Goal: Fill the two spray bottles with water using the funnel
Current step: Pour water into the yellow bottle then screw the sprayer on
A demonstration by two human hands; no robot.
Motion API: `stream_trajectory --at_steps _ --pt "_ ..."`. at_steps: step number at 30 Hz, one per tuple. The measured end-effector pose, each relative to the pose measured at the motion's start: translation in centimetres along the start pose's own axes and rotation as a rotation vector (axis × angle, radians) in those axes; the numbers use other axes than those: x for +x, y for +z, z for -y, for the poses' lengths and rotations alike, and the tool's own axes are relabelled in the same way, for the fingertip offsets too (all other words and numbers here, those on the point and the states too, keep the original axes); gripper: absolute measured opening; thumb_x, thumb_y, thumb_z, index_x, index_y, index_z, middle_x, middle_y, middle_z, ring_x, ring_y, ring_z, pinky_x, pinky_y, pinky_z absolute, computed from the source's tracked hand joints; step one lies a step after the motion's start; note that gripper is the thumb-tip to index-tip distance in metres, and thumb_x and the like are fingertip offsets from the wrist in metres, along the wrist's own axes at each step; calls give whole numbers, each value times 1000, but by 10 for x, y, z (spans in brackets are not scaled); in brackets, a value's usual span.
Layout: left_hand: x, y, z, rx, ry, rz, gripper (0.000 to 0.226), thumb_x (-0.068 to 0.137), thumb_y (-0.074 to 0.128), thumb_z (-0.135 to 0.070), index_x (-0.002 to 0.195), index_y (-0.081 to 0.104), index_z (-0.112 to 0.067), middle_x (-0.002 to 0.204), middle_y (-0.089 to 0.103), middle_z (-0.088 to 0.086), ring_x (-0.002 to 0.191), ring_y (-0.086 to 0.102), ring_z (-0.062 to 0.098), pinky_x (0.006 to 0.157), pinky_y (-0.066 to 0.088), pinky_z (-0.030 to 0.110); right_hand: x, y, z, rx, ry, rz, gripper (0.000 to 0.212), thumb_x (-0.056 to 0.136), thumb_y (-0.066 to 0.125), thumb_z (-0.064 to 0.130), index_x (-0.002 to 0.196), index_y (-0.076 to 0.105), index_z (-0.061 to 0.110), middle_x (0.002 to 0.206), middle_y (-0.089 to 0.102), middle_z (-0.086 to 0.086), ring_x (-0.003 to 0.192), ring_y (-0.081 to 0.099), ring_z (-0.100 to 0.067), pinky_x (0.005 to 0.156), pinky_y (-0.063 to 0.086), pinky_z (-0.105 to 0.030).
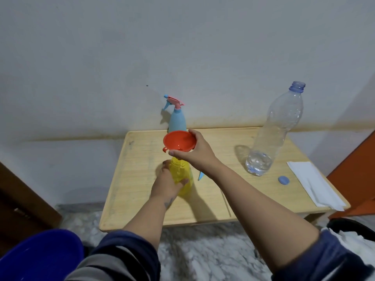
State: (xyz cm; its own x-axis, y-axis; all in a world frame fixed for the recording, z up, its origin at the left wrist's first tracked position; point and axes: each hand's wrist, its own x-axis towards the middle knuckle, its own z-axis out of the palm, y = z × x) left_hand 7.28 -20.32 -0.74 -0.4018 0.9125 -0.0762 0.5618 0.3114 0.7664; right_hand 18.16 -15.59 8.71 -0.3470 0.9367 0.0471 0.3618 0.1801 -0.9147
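Wooden table (142,207), two spray bottles (181,175), one funnel (179,141)

Standing or lying on the pale wooden table (142,207): two plastic spray bottles, one yellow (181,175), one light blue (177,120); one orange plastic funnel (179,141); one clear plastic water bottle (274,134); one blue bottle cap (283,180); one white folded paper towel (312,185).

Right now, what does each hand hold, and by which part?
Right hand grips the orange funnel by its rim; left hand holds the yellow spray bottle around its body.

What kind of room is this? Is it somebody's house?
Probably a room in a home, though that is a guess: a small wooden table stands against a plain painted wall, on a marble-patterned floor.
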Motion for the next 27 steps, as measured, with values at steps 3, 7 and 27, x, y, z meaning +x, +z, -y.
stream_trajectory --at_steps 3,7,27 --pt "1 -1 0 -4 7 -1 76 75 77 -34 136 32 -21 129 56 3 113 58 27 89 48 34 0 -7 4 -6 19 30 99 68 84 38 147 28 18 142 42 -1 125 46 -18 102 45 -33" --pt "2 -3 -1 -2 -4 8 80 76 77 -36 139 30 -24 134 53 2 115 57 26 89 47 34 0 -15 13 26 14 -1 97 69 83 38 147 29 16 141 43 -1 120 47 -16 96 44 -28" --pt "23 -2 -20 -116 89 -131 82 72 78 -45 139 34 -30 137 48 2 123 49 24 95 47 40 -10 -88 -135 -392 626 -280 94 63 81 48 134 29 16 134 50 -5 124 50 -31 103 39 -48"
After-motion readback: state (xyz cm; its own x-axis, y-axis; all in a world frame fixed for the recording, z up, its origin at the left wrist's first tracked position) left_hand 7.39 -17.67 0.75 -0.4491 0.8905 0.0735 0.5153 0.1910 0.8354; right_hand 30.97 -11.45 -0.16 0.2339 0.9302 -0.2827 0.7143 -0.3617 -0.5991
